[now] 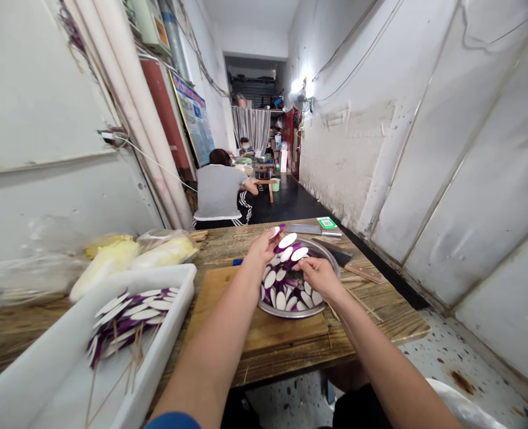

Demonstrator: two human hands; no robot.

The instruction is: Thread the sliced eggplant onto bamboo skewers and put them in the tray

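A metal bowl (270, 309) holds many cut eggplant slices (280, 301) with white faces and purple skin. My left hand (263, 247) is over the bowl's far left rim, its fingers closed on an eggplant slice (275, 232). More slices (288, 241) sit in a row between my two hands, above the pile; whether a stick joins them cannot be made out. My right hand (320, 275) is over the right side of the bowl, with thumb and fingers pinched close below the row. What lies in that pinch is hidden.
At left, a white tray (186, 292) holds eggplant slices on skewers (134, 351). A wooden cutting board (214, 304) lies partly under the bowl. Beyond the bowl are a cleaver (304, 229) and a green code card (326, 223); loose skewers (362, 302) lie right. Another person (219, 190) sits ahead.
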